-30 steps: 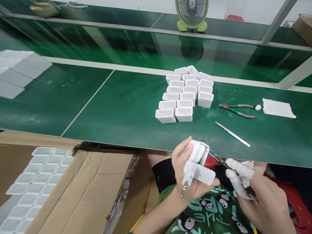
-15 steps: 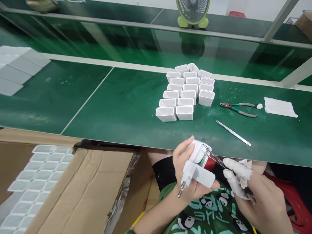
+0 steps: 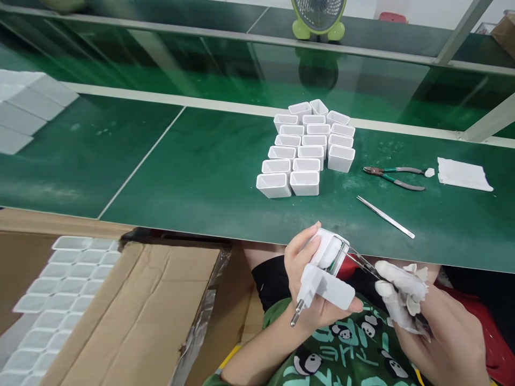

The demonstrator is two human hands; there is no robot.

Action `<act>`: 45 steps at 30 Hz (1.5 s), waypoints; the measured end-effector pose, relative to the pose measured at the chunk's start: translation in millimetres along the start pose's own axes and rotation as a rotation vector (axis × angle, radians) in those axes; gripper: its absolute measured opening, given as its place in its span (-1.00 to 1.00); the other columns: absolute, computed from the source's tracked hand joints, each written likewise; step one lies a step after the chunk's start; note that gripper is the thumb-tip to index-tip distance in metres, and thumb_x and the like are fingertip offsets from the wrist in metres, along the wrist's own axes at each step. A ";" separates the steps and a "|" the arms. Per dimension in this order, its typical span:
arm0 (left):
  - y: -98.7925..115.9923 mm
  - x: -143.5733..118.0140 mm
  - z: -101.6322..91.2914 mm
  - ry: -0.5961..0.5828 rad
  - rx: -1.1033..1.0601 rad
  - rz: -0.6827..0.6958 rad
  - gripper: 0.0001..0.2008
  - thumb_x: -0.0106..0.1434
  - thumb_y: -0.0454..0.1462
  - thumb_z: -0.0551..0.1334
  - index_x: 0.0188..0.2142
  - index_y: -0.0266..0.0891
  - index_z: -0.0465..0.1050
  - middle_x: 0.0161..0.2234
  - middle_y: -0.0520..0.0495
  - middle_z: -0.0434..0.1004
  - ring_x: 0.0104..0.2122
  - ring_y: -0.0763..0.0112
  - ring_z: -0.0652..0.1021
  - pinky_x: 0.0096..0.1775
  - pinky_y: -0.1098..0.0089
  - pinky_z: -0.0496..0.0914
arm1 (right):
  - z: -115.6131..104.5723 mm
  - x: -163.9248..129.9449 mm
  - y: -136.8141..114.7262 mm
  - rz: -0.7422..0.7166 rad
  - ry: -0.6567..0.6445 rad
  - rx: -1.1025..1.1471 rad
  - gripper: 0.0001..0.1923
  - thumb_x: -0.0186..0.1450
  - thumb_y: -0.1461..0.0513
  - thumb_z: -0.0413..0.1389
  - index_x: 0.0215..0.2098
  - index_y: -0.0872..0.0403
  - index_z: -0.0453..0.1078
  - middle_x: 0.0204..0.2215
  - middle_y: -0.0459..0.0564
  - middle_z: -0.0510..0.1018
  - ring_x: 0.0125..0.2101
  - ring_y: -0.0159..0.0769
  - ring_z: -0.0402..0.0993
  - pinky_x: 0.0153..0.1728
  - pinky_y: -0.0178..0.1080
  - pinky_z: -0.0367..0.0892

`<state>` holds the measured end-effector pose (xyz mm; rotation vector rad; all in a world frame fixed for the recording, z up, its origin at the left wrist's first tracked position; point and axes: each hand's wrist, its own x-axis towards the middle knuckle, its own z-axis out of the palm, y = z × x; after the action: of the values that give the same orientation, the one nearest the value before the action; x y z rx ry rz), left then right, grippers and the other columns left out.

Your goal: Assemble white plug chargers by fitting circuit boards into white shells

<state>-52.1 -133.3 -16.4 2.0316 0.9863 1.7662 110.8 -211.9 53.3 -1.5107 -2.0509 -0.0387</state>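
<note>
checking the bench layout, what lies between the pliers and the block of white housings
In the head view, only bare green mat lies between the pliers and the white housings; the tweezers lie nearer the bench edge.

Your left hand (image 3: 311, 292) sits low in front of your torso, forearm rising from the bottom edge, wrist bent back a little. Its grip is closed: fingers curled round from behind, thumb laid flat along the underside, pointing right. Your right hand (image 3: 436, 327) comes in from the lower right, back of the hand toward you. Its white-covered fingertips (image 3: 396, 276) are pinched together, aimed left at the other hand. The two hands are near, not touching.
</note>
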 end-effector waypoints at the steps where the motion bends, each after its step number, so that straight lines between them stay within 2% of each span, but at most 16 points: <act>1: 0.1 0.0 -0.3 0.000 -0.001 -0.001 -0.21 0.32 0.21 0.12 0.30 -0.31 0.17 -0.04 -0.20 0.30 0.13 0.10 0.42 0.13 0.12 0.45 | -0.1 -0.4 0.2 0.002 0.009 -0.001 -0.77 0.44 0.35 0.07 0.05 0.19 0.38 -0.15 0.06 0.64 -0.27 -0.35 0.59 -0.16 -0.35 0.43; 7: -0.2 -1.6 -0.1 0.009 -0.002 0.002 -0.21 0.31 0.21 0.11 0.30 -0.29 0.18 -0.03 -0.20 0.31 0.10 0.10 0.42 0.11 0.10 0.46 | -0.6 -1.9 0.1 -0.010 -0.018 -0.014 -0.77 0.46 0.33 0.04 0.06 0.18 0.39 -0.17 0.06 0.64 -0.25 -0.35 0.59 -0.16 -0.36 0.42; 12: 0.6 -1.8 0.5 0.016 -0.016 -0.001 -0.22 0.32 0.20 0.13 0.28 -0.34 0.20 -0.04 -0.21 0.31 0.11 0.08 0.42 0.11 0.09 0.46 | 0.2 3.2 -3.2 0.001 0.038 -0.012 -0.82 0.45 0.34 0.08 0.00 0.21 0.40 -0.25 0.06 0.65 -0.28 -0.37 0.58 -0.11 -0.37 0.40; 20: 1.4 -2.1 -0.9 0.015 -0.001 0.000 -0.26 0.34 0.17 0.12 0.28 -0.31 0.19 -0.02 -0.23 0.33 0.09 0.05 0.44 0.07 0.06 0.49 | 2.7 1.3 -4.3 0.011 0.020 0.002 -0.79 0.45 0.33 0.07 0.03 0.21 0.41 -0.21 0.08 0.63 -0.27 -0.35 0.57 -0.11 -0.33 0.38; 26: 0.5 -4.9 0.2 0.032 0.007 0.008 -0.25 0.34 0.18 0.12 0.26 -0.34 0.21 -0.05 -0.23 0.34 0.06 0.04 0.44 0.05 0.01 0.51 | 0.5 0.1 -5.6 0.011 0.010 -0.010 -0.78 0.45 0.33 0.07 0.04 0.20 0.40 -0.23 0.05 0.64 -0.33 -0.37 0.56 -0.20 -0.34 0.40; 33: 0.6 -6.3 -2.2 0.014 0.005 -0.020 -0.23 0.32 0.20 0.12 0.27 -0.33 0.20 -0.01 -0.26 0.34 0.07 0.02 0.44 0.06 -0.02 0.50 | 0.5 1.8 -6.1 0.007 0.052 -0.012 -0.80 0.44 0.34 0.09 0.01 0.20 0.41 -0.24 0.05 0.64 -0.31 -0.37 0.57 -0.14 -0.37 0.42; 42: 1.6 -4.0 -1.9 0.027 0.005 -0.009 -0.22 0.30 0.25 0.08 0.27 -0.26 0.20 -0.05 -0.23 0.35 0.05 0.05 0.46 0.03 0.01 0.53 | -1.9 -2.8 -6.2 0.001 0.008 -0.023 -0.75 0.42 0.34 0.09 0.06 0.17 0.38 -0.20 0.05 0.63 -0.28 -0.28 0.59 -0.16 -0.30 0.44; 45: 1.0 -3.6 -2.5 0.015 0.013 0.015 -0.22 0.31 0.24 0.09 0.28 -0.25 0.18 -0.08 -0.21 0.35 0.06 0.04 0.47 0.04 0.01 0.52 | -5.4 -1.9 -3.5 -0.034 -0.058 -0.075 -0.75 0.44 0.31 0.03 0.07 0.16 0.37 -0.25 0.04 0.62 -0.30 -0.25 0.57 -0.24 -0.27 0.42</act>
<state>-54.2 -136.9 -17.9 2.0415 0.9926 1.7896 110.3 -216.7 58.0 -1.5385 -2.1426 -0.0876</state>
